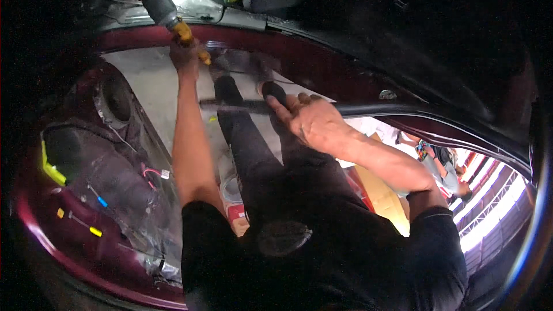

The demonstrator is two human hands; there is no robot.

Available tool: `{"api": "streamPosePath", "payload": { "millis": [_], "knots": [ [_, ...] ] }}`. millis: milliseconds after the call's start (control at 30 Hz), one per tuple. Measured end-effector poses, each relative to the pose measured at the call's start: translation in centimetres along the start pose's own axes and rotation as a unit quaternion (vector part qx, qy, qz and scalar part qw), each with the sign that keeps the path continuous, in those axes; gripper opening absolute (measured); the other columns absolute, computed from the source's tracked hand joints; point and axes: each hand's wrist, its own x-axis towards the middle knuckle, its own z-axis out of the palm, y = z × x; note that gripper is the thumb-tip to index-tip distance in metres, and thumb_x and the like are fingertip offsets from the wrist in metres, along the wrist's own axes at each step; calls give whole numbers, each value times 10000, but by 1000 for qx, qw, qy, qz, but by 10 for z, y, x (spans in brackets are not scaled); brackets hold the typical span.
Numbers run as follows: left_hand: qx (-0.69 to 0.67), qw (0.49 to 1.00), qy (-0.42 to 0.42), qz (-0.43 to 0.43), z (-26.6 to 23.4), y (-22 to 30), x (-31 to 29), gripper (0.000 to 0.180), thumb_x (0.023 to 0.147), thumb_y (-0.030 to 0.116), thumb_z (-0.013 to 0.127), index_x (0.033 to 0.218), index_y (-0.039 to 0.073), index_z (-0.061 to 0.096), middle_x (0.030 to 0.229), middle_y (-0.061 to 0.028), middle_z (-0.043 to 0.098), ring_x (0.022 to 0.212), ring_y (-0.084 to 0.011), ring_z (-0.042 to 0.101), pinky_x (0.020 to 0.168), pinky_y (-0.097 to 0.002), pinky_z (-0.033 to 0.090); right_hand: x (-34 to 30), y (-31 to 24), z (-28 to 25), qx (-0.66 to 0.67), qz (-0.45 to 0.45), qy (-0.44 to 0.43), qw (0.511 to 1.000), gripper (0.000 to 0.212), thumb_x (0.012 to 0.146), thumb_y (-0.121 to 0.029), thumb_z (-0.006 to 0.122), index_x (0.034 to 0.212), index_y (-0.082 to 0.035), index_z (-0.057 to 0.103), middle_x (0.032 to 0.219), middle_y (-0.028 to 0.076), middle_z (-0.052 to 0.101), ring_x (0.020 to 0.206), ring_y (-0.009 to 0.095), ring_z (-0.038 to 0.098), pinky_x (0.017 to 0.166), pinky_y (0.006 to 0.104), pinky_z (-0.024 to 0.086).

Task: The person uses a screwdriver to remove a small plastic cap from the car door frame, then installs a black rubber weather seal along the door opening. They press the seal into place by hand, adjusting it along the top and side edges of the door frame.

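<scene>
My left hand [184,57] is closed round a yellow tool [182,30] with a thick black cylindrical end [159,4], held up at the far left beside the maroon sill. I cannot make out the tool's exact kind. Nearer the middle, my right hand [314,121] grips a long black rubber seal strip [368,109]. From that hand the strip runs right along the car's door opening. Its left end reaches over my legs and looks blurred. Some of my right fingers are hidden by the hand.
At the left stands the opened maroon car door [40,224] with its inner panel off, a round speaker [115,101] and loose wires. Two small screwdrivers lie on it, one with a yellow handle [95,231]. A cardboard box [380,196] and another person [440,167] appear at the right.
</scene>
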Motion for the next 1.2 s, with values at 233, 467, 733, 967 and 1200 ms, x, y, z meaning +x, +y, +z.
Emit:
{"api": "streamPosePath", "payload": {
  "millis": [233, 467, 733, 967, 1200],
  "knots": [
    [-52, 990, -66, -111, 42, -20, 55, 590, 804, 266, 830, 1240, -35, 570, 1130, -182, 681, 1064, -293, 670, 894, -407, 512, 38, 33, -29, -33, 107, 52, 992, 726, 824, -105, 634, 1512, -199, 424, 1034, 199, 597, 926, 371, 646, 742, 461, 552],
    [83, 979, -18, 185, 89, -99, 98, 535, 830, 381, 785, 1125, -40, 637, 1057, -219, 700, 950, -396, 677, 821, -447, 534, 64, 46, -74, -193, 153, -12, 969, 474, 884, -150, 623, 1354, -105, 576, 1009, 192, 658, 769, 348, 673, 678, 451, 538],
    [-10, 994, 50, 93, 90, -16, 37, 499, 852, 260, 760, 1178, -44, 537, 949, -224, 669, 940, -430, 649, 804, -503, 500, 74, 97, -54, -179, 106, -38, 978, 535, 804, -82, 627, 1338, -74, 588, 949, 189, 677, 794, 355, 680, 696, 442, 538],
    [-97, 983, 115, 109, 135, 57, -79, 340, 903, 157, 630, 1158, -54, 554, 1014, -188, 623, 989, -345, 615, 928, -466, 452, 67, 91, -59, -155, 81, -20, 984, 552, 790, -76, 637, 1339, -67, 581, 901, 165, 664, 706, 340, 660, 654, 440, 529],
    [-476, 766, -16, -431, 193, 40, -48, 230, 931, 114, 555, 1111, -12, 624, 963, -135, 643, 747, -272, 646, 542, -360, 486, 62, 92, -64, -250, -15, 82, 965, 539, 784, -107, 669, 1314, -55, 583, 1027, 177, 645, 978, 329, 642, 768, 453, 507]
  ]
}}
